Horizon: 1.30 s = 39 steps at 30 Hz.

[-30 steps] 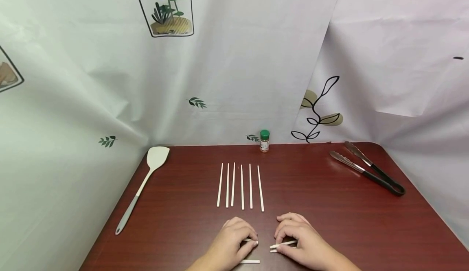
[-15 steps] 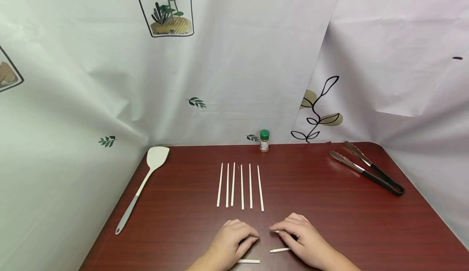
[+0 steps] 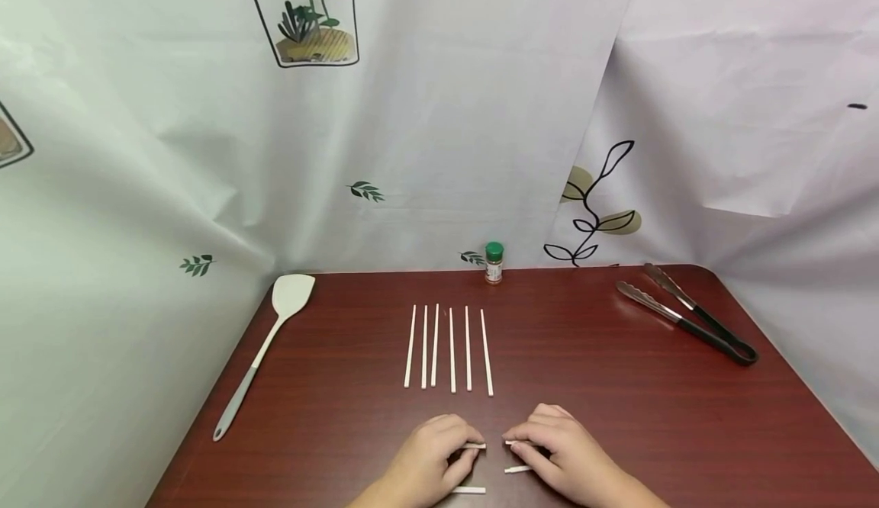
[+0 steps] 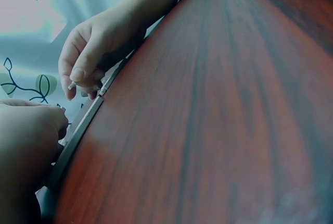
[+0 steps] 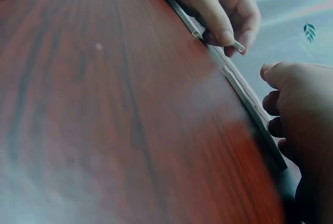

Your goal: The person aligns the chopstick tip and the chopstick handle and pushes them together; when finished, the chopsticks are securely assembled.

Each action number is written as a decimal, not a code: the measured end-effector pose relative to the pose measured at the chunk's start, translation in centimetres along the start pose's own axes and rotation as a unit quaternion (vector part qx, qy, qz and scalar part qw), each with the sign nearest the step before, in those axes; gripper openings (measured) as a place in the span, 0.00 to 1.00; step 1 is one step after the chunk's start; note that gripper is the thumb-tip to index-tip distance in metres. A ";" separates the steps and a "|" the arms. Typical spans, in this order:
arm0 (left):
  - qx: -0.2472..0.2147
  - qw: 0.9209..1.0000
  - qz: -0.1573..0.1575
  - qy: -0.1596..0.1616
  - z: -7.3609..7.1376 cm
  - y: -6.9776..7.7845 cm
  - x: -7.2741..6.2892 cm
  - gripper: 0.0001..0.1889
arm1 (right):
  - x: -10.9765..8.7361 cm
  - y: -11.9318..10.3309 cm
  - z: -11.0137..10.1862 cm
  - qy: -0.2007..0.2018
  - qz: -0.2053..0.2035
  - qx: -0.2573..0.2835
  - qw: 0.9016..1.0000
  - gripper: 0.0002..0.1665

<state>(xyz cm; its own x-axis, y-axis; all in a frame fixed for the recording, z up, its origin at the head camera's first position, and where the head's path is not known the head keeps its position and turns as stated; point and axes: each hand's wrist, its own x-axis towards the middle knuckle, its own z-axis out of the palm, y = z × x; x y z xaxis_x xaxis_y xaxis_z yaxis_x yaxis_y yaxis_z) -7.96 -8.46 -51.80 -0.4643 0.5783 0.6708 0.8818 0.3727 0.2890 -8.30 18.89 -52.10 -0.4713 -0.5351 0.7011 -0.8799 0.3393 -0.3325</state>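
My left hand (image 3: pixel 436 454) pinches a thin white stick (image 3: pixel 475 445), whose short end pokes out past thumb and forefinger; that end (image 5: pixel 239 47) also shows in the right wrist view. Beneath this hand a second white stick (image 3: pixel 470 490) lies on the table, partly covered. Across a small gap, my right hand (image 3: pixel 559 451) pinches another white stick (image 3: pixel 516 442) between thumb and fingers. Below its thumb lies a stick with a narrower tip (image 3: pixel 517 469), on the tabletop. The held sticks point towards each other, ends apart. Palms and fingers hide most of their length.
Several white sticks (image 3: pixel 452 349) lie side by side on the dark red table (image 3: pixel 563 340), beyond the hands. A white turner with a grey handle (image 3: pixel 264 348) is at the left, metal tongs (image 3: pixel 687 316) at the right. A green-capped spice jar (image 3: pixel 494 262) stands by the back edge.
My right hand has lifted one stick away from the other, which stays on the table, and brought it level with the left-hand stick. The left-hand stick's end shows farther out between the fingers.
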 end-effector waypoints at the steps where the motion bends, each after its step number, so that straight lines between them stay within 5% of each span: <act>1: 0.000 1.000 0.001 -0.001 0.0 0.0 0.0 0.08 | 0.1 -0.1 0.1 0.002 -0.003 0.000 1.000 0.19; 10: -0.014 1.000 0.007 -0.009 0.0 0.0 -0.1 0.02 | 0.4 -0.4 0.7 0.012 -0.029 0.005 0.999 0.14; 18: -0.034 0.999 0.016 -0.011 -0.1 0.3 0.0 0.08 | 0.4 -0.5 0.9 0.009 -0.054 0.006 0.998 0.08; 39: -0.039 0.998 0.053 -0.012 -0.2 0.3 0.3 0.05 | 0.5 -0.3 1.1 0.008 -0.098 0.002 0.995 0.08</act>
<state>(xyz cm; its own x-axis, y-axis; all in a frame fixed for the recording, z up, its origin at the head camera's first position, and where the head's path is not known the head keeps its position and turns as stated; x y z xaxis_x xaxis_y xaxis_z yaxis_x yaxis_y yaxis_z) -7.77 -8.32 -51.37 -0.3686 0.6286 0.6849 0.9296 0.2510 0.2699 -8.32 17.71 -52.35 -0.2904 -0.5776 0.7629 -0.9548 0.2277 -0.1911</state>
